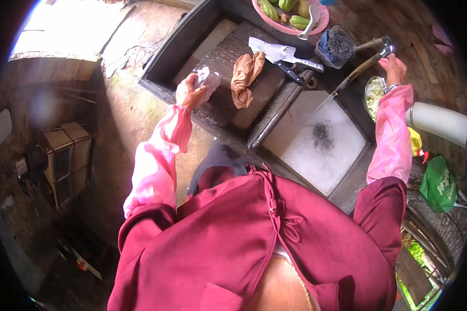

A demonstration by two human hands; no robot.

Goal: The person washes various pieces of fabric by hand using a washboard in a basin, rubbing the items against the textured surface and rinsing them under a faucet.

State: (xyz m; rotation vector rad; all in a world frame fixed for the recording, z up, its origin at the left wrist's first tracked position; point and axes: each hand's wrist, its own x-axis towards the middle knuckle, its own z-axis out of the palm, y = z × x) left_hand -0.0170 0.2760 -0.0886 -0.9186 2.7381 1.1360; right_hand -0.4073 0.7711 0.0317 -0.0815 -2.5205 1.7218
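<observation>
My left hand (190, 91) is closed around a crumpled white cloth (208, 83) at the near left edge of the dark sink counter (233, 103). My right hand (395, 70) reaches to the metal tap (387, 49), its fingers touching the tap's head. Water runs from the bamboo-like spout (354, 74) into the square sink basin (295, 120). A brown cloth (246, 79) lies twisted on the counter. Two knives, one a cleaver (294, 56) and one with a black handle (290, 72), lie behind it. Beside my right wrist stands a bowl of chopped pale vegetable (374, 95).
A pink basket (276, 27) of green vegetables with a white ladle (311, 21) stands at the back. A steel-wool scourer (337, 44) sits in a small container near the tap. On the right are a white pipe (439, 119), a yellow bottle (415, 142) and a green bag (439, 184).
</observation>
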